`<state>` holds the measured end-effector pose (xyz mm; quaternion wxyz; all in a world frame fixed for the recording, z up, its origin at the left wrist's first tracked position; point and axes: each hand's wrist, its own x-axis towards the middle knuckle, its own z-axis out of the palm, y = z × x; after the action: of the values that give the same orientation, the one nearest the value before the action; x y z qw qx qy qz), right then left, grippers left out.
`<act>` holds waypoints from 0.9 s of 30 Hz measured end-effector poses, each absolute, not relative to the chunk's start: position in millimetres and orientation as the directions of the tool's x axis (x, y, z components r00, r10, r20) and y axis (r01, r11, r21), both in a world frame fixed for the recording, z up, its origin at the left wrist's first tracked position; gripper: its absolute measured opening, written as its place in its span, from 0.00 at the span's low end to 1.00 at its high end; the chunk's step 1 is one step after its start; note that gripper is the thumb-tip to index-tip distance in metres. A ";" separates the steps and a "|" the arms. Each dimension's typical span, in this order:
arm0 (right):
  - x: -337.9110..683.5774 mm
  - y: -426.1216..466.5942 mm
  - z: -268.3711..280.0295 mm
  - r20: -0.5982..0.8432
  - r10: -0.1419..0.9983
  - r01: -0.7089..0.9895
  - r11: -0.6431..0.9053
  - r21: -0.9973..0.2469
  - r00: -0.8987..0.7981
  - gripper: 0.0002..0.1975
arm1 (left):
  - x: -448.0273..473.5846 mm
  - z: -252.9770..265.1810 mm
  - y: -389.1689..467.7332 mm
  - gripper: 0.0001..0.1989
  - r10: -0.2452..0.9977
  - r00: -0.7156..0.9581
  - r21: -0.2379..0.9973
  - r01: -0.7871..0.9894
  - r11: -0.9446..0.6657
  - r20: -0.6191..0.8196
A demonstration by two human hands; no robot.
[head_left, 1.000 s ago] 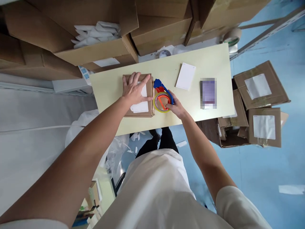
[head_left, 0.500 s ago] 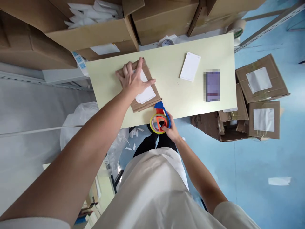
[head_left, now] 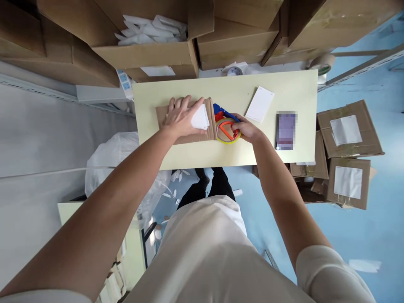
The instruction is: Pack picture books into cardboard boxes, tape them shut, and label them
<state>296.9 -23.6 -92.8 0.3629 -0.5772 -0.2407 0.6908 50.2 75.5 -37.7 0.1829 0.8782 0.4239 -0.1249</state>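
Observation:
A flat brown cardboard box [head_left: 189,136] lies on the pale yellow table [head_left: 148,149]. White paper labels [head_left: 200,118] rest on its top. Across the box's left part my left hand [head_left: 181,115] is spread, fingers apart, pressing on the cardboard and the edge of the papers. My right hand [head_left: 246,127] is closed round the handle of a blue and red tape dispenser [head_left: 227,123], which carries a roll of yellow-edged tape. The dispenser's head stands right beside the box's right edge; whether it touches the cardboard I cannot tell.
Right of the dispenser lie a stack of white paper [head_left: 260,104] and a blurred-out phone-like object [head_left: 285,130]. Large cartons [head_left: 148,54] line the far side, one with white packets. Labelled boxes [head_left: 349,128] are piled at the right. A plastic bag [head_left: 107,153] hangs low at the left.
My right hand has carried the tape dispenser up from the table's front edge to the box's right side. The box has turned straighter under my left hand. The view has shifted a little.

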 end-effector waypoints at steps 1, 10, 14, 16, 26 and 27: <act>295.2 -26.1 -94.2 -0.612 0.787 -0.225 -0.611 -0.759 -0.070 0.33 | 53.4 -40.2 78.4 0.63 0.697 0.603 0.215 0.795 -0.568 -0.387; 275.1 -121.6 -96.0 -0.606 0.794 -0.231 -0.583 -0.779 0.044 0.40 | 50.6 -54.7 82.0 0.64 0.709 0.583 0.203 0.809 -0.551 -0.398; 223.8 -171.5 -102.9 -0.652 0.755 -0.258 -0.617 -0.743 0.068 0.42 | 55.2 -55.1 81.3 0.65 0.714 0.583 0.208 0.810 -0.549 -0.387; 194.4 -176.4 -109.0 -0.645 0.756 -0.304 -0.593 -0.745 0.107 0.42 | 57.4 -54.3 78.1 0.65 0.735 0.562 0.211 0.826 -0.522 -0.381; 261.9 -36.6 -109.6 -0.550 0.825 -0.275 -0.503 -0.819 0.131 0.37 | 24.5 -41.3 62.3 0.64 0.899 0.344 0.212 0.932 -0.293 -0.270; 274.6 -22.6 -107.3 -0.570 0.816 -0.230 -0.540 -0.810 0.092 0.35 | 26.1 -38.5 65.8 0.65 0.895 0.371 0.202 0.923 -0.326 -0.249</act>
<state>274.6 -22.6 -107.3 0.4154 -0.6110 -0.2400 0.6297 26.1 65.8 -38.5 0.1560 0.8130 0.5591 -0.0461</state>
